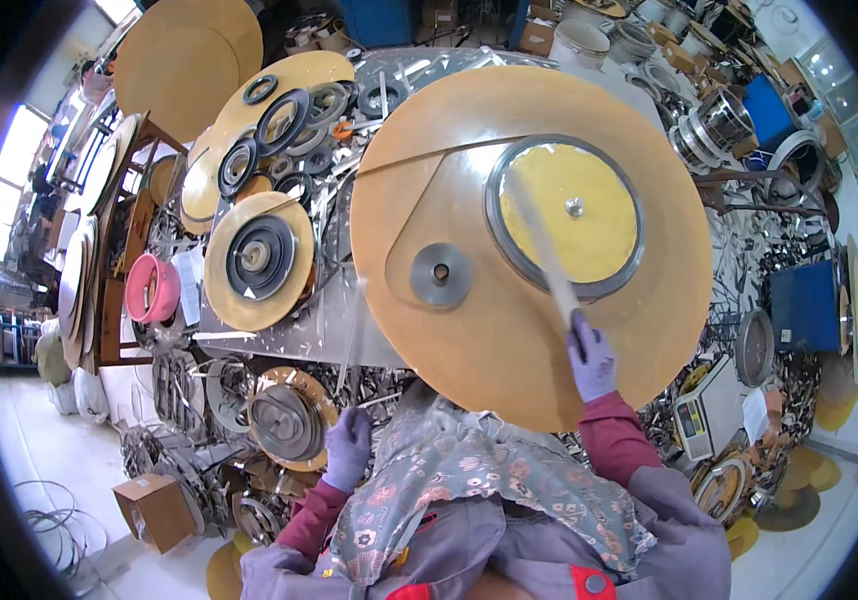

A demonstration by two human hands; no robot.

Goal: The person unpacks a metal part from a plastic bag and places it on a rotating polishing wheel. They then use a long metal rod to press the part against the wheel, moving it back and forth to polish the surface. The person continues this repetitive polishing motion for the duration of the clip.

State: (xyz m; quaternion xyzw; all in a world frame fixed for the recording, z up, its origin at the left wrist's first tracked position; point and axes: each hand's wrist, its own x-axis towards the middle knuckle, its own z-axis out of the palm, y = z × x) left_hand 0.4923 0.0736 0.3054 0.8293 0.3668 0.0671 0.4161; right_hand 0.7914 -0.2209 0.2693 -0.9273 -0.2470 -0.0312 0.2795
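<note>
A large tan round board [529,380] lies in front of me. On it sits a yellow disc [589,230] with a bolt at its centre and a dark grey ring [497,238] round its edge. A thin strip [419,155] runs to this ring from the left. My right hand [592,362], in a pale purple glove, is closed on a long flat pale stick [546,245], blurred, which reaches over the disc. My left hand [349,450], gloved too, is closed beside the board. A thin blurred strip [351,340] rises above it; whether the hand holds it, I cannot tell.
A small grey roller [440,276] stands on the board. To the left, a tan disc with a black wheel [257,255], a pink basin [152,288] and several black rings [282,120] crowd the metal table. Metal scraps [739,260] lie at right, near a blue box [804,305].
</note>
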